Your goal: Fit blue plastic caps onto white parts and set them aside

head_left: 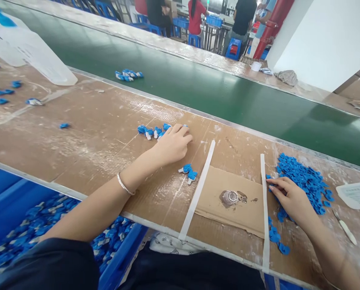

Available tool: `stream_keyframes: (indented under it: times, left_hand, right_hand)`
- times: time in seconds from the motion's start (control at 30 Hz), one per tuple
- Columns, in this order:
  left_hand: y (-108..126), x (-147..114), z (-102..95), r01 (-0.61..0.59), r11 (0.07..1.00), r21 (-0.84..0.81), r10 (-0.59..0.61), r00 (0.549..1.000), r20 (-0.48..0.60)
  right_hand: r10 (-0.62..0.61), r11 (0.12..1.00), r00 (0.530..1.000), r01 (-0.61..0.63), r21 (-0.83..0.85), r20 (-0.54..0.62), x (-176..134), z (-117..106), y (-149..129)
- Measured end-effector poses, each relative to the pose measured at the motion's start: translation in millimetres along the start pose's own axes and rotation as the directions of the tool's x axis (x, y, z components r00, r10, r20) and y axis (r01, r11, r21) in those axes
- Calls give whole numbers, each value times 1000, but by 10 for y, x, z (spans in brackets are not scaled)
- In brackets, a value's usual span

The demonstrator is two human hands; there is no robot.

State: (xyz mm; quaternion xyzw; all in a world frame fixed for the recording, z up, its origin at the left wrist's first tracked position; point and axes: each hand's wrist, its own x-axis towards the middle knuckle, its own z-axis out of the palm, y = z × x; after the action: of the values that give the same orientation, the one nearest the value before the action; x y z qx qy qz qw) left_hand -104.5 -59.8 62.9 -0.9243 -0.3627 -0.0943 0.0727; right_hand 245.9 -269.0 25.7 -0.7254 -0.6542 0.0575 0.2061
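Note:
My left hand [174, 143] is closed, its bent fingers at the right end of a cluster of small blue-and-white parts [149, 132]. A bit of blue shows at its fingertips, so it seems to grip one such part; the fingers hide most of it. Two more blue-and-white parts [189, 173] lie below this hand. My right hand [290, 199] has thumb and forefinger nearly together in a pinch on a small blue piece, mostly covered, at the left edge of a heap of blue pieces [303, 177]. Between the hands, a small clear round cup [230, 197] stands on a wet-stained cardboard sheet [249, 219].
White tape strips [198, 189] flank the cardboard. A white-handled tool [346, 229] and a translucent plastic piece [356, 195] lie right. Behind runs a green conveyor belt [198, 92] carrying several parts. Blue bins [119, 257] of parts sit below the table edge. People sit beyond.

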Motion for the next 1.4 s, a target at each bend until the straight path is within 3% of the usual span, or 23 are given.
stream_keyframes:
  times: [0.1, 0.23, 0.3, 0.4, 0.53, 0.67, 0.73, 0.83, 0.97, 1.03, 1.1, 1.2, 1.27, 1.4]
  left_hand:
    - [-22, -54, -174, -33, 966, -256, 69, 989, 133]
    - [-38, -121, -384, 38, 877, -480, 215, 862, 460]
    - [-4, -141, -428, 41, 870, -492, 252, 820, 513]
    - [84, -153, -412, 18, 870, -493, 284, 798, 531]
    - [162, -141, -323, 4, 902, -431, 223, 851, 475]
    - [193, -97, -259, 50, 856, -515, 124, 947, 297]
    - [239, -79, -234, 99, 728, -678, 84, 969, 231]
    - [366, -81, -188, 160, 412, -897, 109, 969, 222]
    - [570, -132, -128, 198, 92, -976, 183, 960, 212]
    - [659, -162, -107, 224, -28, -974, 199, 956, 214]
    - [738, -193, -89, 251, -171, -953, 209, 954, 214]
    - [844, -242, -67, 298, -381, -875, 249, 945, 213]
    - [901, -272, -57, 334, -465, -820, 292, 932, 214]
    - [955, -306, -54, 351, -541, -764, 322, 926, 197]
  right_hand:
    - [-156, 982, 981, 141, -128, -112, -46, 40, 11]
    - [-438, 850, 887, 354, -390, -149, -109, 70, 47]
    - [-524, 788, 842, 423, -449, -126, -112, 79, 87]
    - [-592, 739, 799, 486, -467, -106, -90, 81, 168]
    - [-628, 702, 777, 548, -455, -33, -88, 27, 141]
    - [-560, 803, 824, 513, -303, -88, -148, -37, -292]
    - [-549, 833, 830, 531, -157, -100, -166, -28, -592]
    - [-615, 788, 787, 611, -75, -59, -148, 33, -926]
    - [-639, 769, 769, 635, -74, -36, -122, 99, -1030]
    - [-580, 813, 813, 581, 23, -49, -141, 97, -1031]
    - [-455, 864, 887, 462, 200, -83, -174, 81, -1066]
    - [-229, 839, 967, 256, 480, -113, -204, 66, -1197]
    - [-142, 783, 981, 193, 591, -133, -195, 73, -1296]
    - [-110, 746, 972, 219, 629, -208, -147, 121, -1409]
